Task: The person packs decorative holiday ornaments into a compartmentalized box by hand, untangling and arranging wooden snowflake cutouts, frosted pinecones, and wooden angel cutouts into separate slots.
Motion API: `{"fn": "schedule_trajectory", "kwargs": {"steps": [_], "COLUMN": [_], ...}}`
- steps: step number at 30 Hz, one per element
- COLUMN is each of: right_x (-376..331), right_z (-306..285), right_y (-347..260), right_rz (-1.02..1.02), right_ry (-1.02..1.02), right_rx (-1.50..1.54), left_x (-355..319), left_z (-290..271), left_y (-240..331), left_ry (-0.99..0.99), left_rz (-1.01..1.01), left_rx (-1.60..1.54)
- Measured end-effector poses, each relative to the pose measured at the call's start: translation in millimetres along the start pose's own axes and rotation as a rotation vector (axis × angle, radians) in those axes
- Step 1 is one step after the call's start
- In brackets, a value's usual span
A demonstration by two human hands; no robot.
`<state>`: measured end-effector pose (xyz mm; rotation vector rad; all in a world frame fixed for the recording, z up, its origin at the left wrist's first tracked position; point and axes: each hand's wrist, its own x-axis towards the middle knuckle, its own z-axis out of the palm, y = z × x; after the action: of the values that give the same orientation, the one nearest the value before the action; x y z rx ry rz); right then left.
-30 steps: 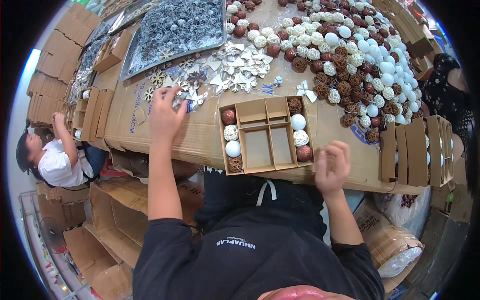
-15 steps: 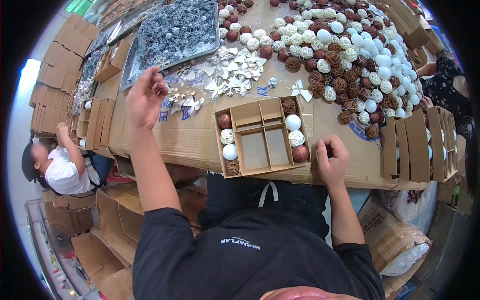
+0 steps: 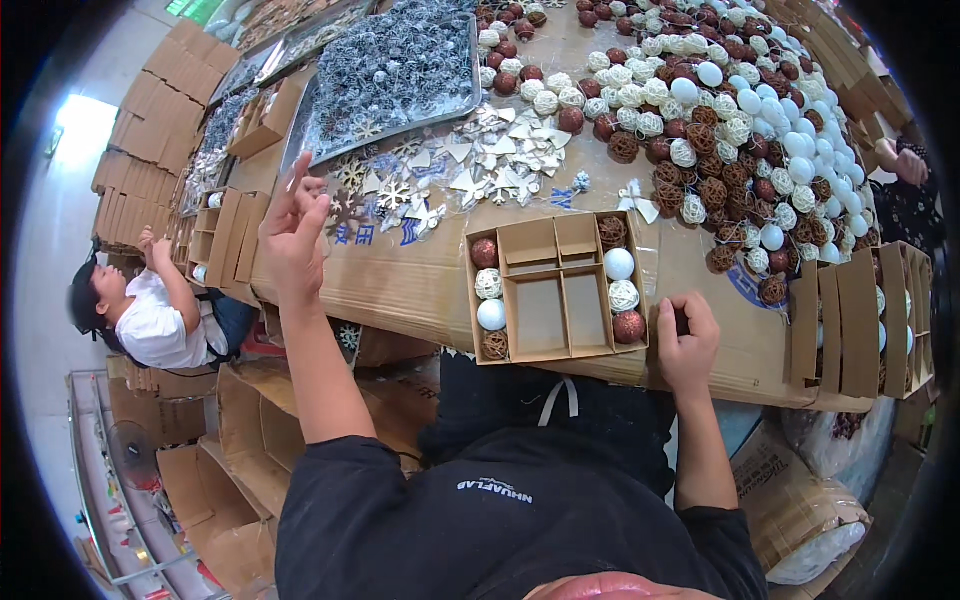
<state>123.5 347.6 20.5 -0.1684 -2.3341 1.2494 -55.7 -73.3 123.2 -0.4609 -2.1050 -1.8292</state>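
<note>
My left hand is raised over the left part of the table, index finger stretched up, the others partly bent, nothing visible in it. Beside it lie a brown snowflake, a tan snowflake and a white snowflake. In front of me a divided cardboard box has a column of balls along each side: glittery brown balls, white balls, cream woven balls and brown twig balls. Bare bottoms show in its middle compartments. Loosely curled, my right hand rests right of the box.
A metal tray of frosted grey ornaments stands far left, beside a heap of white flat cutouts. Strings of balls cover the far right. Filled boxes stand at right. A person works at left; another person's hand shows at far right.
The view has shifted, so the table appears farther right and lower. My left index finger has straightened upward from a bent pose. My right hand keeps its place beside the box.
</note>
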Motion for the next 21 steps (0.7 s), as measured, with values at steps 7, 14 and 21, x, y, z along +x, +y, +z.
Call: {"fn": "schedule_trajectory", "kwargs": {"steps": [7,14,21], "right_x": [-1,0,-5], "right_z": [1,2,4], "right_y": [0,2,1], "right_rz": [0.004,-0.015,0.019], "right_ry": [0.017,0.027,-0.022], "right_rx": [-0.013,-0.016,-0.045], "left_x": [-17,-24,-51], "left_z": [6,8,-20], "left_y": [0,-3,-13], "left_ry": [-0.058,-0.169,-0.201], "left_rz": [-0.021,-0.058,-0.292], "left_rx": [-0.375,-0.535,-0.689]}}
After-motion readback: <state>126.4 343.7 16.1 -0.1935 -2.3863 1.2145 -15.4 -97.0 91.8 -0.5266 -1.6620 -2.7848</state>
